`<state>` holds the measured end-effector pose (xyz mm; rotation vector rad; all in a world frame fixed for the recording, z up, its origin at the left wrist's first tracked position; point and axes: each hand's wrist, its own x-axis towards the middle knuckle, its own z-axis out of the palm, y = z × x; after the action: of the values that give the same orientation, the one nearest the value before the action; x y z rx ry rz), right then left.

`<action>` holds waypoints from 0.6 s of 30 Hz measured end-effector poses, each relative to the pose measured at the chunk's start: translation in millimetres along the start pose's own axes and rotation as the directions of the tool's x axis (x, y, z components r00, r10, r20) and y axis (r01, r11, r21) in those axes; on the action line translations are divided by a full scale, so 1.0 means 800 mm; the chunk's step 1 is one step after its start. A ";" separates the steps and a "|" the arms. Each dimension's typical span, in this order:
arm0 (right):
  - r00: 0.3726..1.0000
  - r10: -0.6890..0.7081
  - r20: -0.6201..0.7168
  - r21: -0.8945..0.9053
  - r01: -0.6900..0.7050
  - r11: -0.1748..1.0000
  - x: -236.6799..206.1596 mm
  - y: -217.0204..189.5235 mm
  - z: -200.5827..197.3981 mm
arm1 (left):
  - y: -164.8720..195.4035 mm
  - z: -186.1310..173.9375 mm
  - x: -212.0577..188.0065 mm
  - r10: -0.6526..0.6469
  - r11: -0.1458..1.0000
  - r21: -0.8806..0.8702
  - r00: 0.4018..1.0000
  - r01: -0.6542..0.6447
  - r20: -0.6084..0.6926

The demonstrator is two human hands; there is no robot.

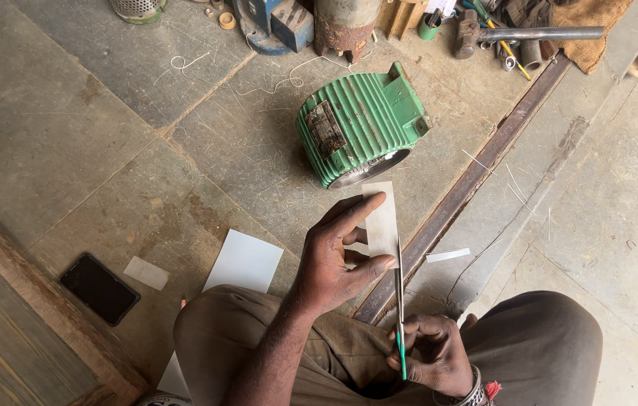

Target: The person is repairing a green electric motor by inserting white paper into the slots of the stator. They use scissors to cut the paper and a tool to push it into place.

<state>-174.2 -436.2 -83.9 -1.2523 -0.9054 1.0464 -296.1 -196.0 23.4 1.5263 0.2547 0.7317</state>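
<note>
My left hand (338, 256) pinches a small pale rectangular sheet (380, 222) between thumb and fingers, holding it upright over my lap. My right hand (433, 353) grips green-handled scissors (400, 316) whose thin blades run up along the sheet's right edge. Just beyond the sheet lies a green ribbed motor housing (360, 124) on the stone floor, its open round end facing me.
A larger white sheet (244, 262), a small paper scrap (146, 273) and a dark phone (99, 288) lie on the floor at left. A cut strip (447, 255) rests beside a rusty metal rail (469, 180). Tools, a pipe (548, 33) and sacking crowd the far edge.
</note>
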 end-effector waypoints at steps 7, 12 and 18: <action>0.999 -0.034 -0.026 0.123 0.037 0.992 0.003 0.005 -0.005 | 0.000 0.012 -0.003 0.033 0.999 0.041 0.998 -0.035 0.052; 0.997 -0.050 -0.053 0.106 0.055 0.993 0.000 0.008 -0.007 | -0.002 0.013 -0.001 0.032 0.999 -0.003 0.997 -0.032 0.064; 0.997 -0.061 -0.051 0.081 0.065 0.995 0.004 0.007 -0.010 | -0.004 0.019 -0.002 0.067 0.998 0.006 0.994 -0.067 0.087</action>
<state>-166.6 -435.4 -90.3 -1.1686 -0.8513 0.9902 -287.5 -208.9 20.6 1.5767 0.1424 0.7161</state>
